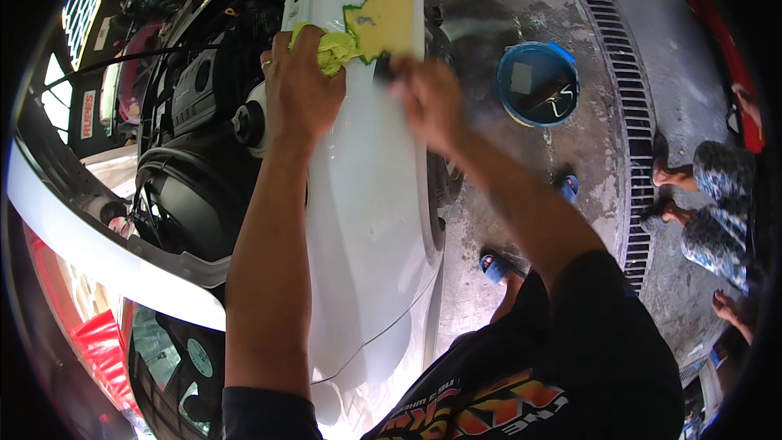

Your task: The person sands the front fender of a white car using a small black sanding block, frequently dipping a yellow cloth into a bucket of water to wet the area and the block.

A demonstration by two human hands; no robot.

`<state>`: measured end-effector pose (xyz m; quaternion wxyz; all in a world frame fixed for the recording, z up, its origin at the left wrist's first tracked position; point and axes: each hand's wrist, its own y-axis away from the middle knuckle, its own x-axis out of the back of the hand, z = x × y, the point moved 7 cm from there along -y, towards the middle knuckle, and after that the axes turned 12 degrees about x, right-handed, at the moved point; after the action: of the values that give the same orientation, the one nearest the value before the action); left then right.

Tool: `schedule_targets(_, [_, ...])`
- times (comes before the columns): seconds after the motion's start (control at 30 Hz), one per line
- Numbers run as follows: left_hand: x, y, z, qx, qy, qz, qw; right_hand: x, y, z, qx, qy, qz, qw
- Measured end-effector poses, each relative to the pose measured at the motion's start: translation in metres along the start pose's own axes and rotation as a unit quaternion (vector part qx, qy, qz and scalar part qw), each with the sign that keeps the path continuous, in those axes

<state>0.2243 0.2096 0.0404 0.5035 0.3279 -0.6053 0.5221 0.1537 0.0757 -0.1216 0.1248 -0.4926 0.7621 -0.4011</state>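
A white car fender (pixel 366 163) stretches away in front of me. On its far part is an irregular dull-yellow patch (pixel 387 23) with a green edge and a small grey spot. My left hand (pixel 303 90) grips a crumpled yellow-green cloth (pixel 332 50) against the fender, just left of the patch. My right hand (pixel 430 102) is smeared by motion near the patch's lower edge. Its fingers look closed around a small dark object (pixel 383 70), too blurred to name.
The uncovered engine bay (pixel 195 98) lies left, beneath the raised white hood (pixel 106 236). Right of the car, a blue bucket (pixel 538 85) holding dark liquid and floating items stands on the concrete. Beyond runs a drain grate (pixel 627 90); another person's legs (pixel 709 212) are at far right.
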Motion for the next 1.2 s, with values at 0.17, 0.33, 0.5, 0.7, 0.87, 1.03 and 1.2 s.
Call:
schedule_targets(0.17, [-0.002,0.006,-0.005,0.029,-0.014,-0.011,0.999,-0.009,-0.011,0.018,-0.181,-0.001,-0.033,0.983])
schedule_targets(0.33, [0.003,0.01,-0.005,0.049,-0.005,-0.019,0.999,0.007,0.062,-0.053,-0.026,-0.013,-0.032,0.999])
schedule_targets(0.5, [-0.003,-0.004,0.006,0.014,0.007,0.001,1.0,0.006,-0.041,0.057,-0.155,-0.035,0.03,0.987])
schedule_targets(0.7, [-0.002,0.005,-0.004,0.039,-0.001,-0.016,0.999,0.017,0.064,-0.065,-0.041,-0.025,-0.001,0.999])
schedule_targets(0.87, [-0.008,-0.003,0.009,0.017,-0.003,-0.018,1.0,0.005,-0.049,0.07,-0.106,0.006,0.044,0.993])
schedule_targets(1.03, [-0.003,0.007,-0.009,0.046,-0.017,-0.023,0.999,0.013,0.061,-0.045,-0.115,-0.012,0.018,0.993])
schedule_targets(1.2, [-0.003,0.002,-0.004,0.02,-0.012,-0.013,1.0,0.008,0.019,0.007,-0.079,-0.019,0.044,0.996])
